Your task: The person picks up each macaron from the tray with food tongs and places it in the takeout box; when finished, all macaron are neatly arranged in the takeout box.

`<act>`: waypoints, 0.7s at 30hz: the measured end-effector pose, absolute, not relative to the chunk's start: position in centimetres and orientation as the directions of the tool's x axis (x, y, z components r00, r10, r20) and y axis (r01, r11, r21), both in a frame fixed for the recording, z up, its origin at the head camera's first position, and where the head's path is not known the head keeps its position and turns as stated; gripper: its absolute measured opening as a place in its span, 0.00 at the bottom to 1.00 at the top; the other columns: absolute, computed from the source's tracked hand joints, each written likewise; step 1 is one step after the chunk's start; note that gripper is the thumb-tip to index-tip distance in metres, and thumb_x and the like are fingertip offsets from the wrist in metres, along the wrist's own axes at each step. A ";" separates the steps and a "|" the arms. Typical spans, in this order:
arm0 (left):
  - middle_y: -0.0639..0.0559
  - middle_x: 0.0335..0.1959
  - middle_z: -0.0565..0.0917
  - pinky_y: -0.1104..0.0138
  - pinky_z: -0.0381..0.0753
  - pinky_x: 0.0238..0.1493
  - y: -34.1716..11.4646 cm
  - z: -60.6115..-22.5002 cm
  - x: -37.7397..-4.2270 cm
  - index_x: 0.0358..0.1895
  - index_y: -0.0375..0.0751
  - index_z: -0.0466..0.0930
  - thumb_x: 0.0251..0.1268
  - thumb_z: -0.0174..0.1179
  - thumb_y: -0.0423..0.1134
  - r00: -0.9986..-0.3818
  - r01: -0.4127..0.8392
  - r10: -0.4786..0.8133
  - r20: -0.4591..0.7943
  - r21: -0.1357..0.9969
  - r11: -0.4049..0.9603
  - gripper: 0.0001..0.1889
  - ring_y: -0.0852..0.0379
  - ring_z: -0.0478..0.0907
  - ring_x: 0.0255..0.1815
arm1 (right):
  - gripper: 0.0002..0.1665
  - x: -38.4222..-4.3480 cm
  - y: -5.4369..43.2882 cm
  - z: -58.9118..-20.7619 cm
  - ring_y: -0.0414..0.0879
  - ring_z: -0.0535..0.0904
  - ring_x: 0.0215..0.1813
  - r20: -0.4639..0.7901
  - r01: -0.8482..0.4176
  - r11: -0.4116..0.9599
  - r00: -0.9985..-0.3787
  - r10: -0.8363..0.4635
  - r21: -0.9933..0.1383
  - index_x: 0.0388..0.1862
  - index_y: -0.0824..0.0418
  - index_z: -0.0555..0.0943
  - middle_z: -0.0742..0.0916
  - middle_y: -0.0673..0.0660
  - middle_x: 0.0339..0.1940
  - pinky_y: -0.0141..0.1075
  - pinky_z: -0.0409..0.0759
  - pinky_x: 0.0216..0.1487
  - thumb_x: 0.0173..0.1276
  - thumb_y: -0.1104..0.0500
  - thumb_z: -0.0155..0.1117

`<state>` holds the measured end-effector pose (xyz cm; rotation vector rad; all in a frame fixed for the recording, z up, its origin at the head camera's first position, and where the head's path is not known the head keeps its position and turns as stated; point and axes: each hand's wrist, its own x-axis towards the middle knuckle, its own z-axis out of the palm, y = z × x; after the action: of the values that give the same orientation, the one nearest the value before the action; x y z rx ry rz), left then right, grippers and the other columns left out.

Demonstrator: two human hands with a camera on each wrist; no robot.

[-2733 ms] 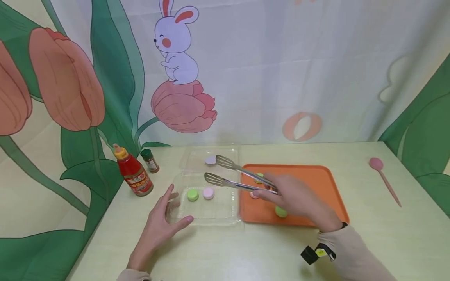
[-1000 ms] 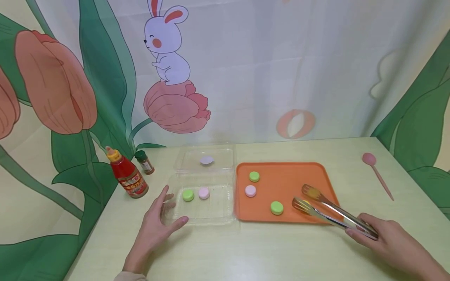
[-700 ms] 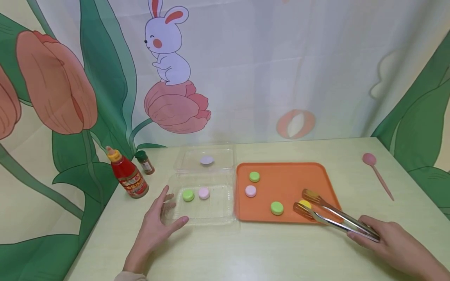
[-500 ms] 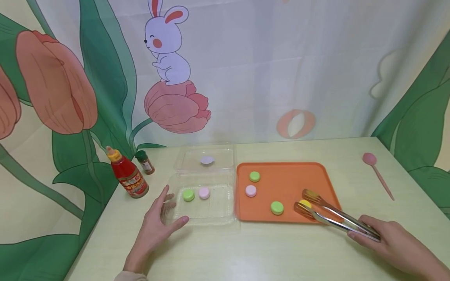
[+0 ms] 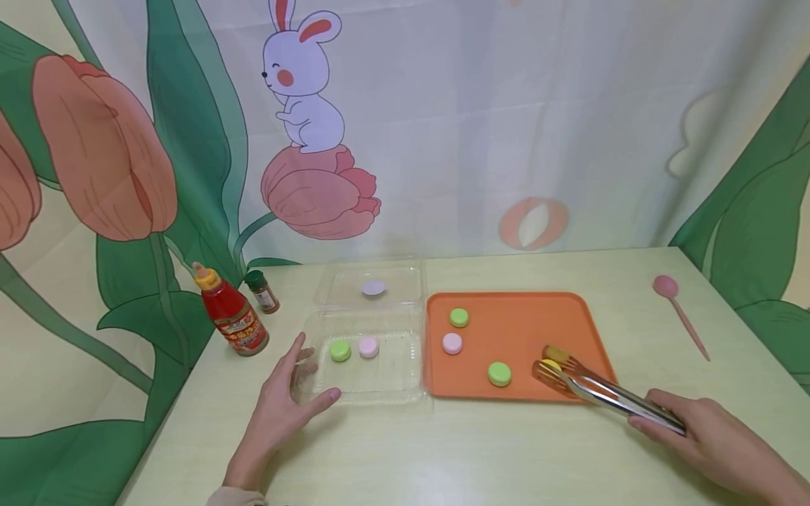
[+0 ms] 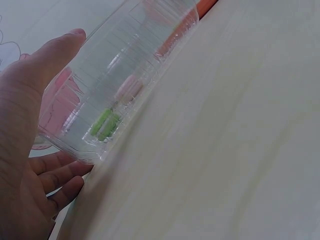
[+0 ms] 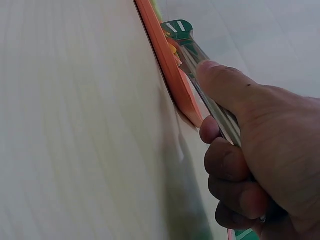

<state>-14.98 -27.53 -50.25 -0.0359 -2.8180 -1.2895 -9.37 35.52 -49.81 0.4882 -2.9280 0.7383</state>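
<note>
Seizing the yellow macaron [image 5: 552, 365] looks like the current step: the right hand [image 5: 702, 430] grips the tongs [image 5: 623, 402], whose tips flank it ahead of the fist. Next calls for squeezing, then lifting toward the clear container [image 5: 392, 374] beside the spread left hand [image 5: 281, 402].

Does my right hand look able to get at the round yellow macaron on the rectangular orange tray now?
Likely yes. The right hand grips silver metal tongs, and their slotted ends sit either side of the round yellow macaron on the orange tray; nothing else appears in the way.
</note>
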 end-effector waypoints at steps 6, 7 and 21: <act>0.46 0.85 0.70 0.30 0.56 0.86 -27.5 -50.2 -15.0 0.94 0.59 0.43 0.64 0.81 0.60 -0.999 0.041 0.002 0.052 0.755 0.655 0.65 0.40 0.70 0.84 | 0.18 -9.5 35.5 -49.8 0.28 0.61 0.25 0.228 -0.382 0.816 -0.923 -0.310 -0.434 0.34 0.40 0.75 0.66 0.32 0.23 0.29 0.62 0.26 0.79 0.55 0.76; 0.46 0.85 0.70 0.30 0.56 0.86 -27.5 -50.2 -15.0 0.94 0.59 0.43 0.64 0.81 0.60 -0.999 0.040 0.003 0.050 0.755 0.654 0.65 0.41 0.70 0.84 | 0.18 -9.5 35.5 -49.7 0.28 0.61 0.24 0.226 -0.379 0.818 -0.924 -0.309 -0.433 0.34 0.40 0.75 0.66 0.32 0.23 0.28 0.62 0.26 0.79 0.55 0.76; 0.47 0.85 0.69 0.31 0.56 0.86 -27.5 -50.1 -15.0 0.94 0.60 0.43 0.64 0.81 0.62 -1.000 0.021 -0.004 0.031 0.755 0.655 0.65 0.41 0.69 0.85 | 0.20 -11.7 34.6 -47.9 0.27 0.62 0.25 0.305 -0.443 0.801 -0.890 -0.340 -0.403 0.35 0.39 0.74 0.64 0.32 0.22 0.28 0.62 0.25 0.77 0.57 0.78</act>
<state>-15.03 -27.45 -50.10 -0.0143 -2.8304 -1.2923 -11.67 34.64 -47.88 0.6106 -2.7714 0.6988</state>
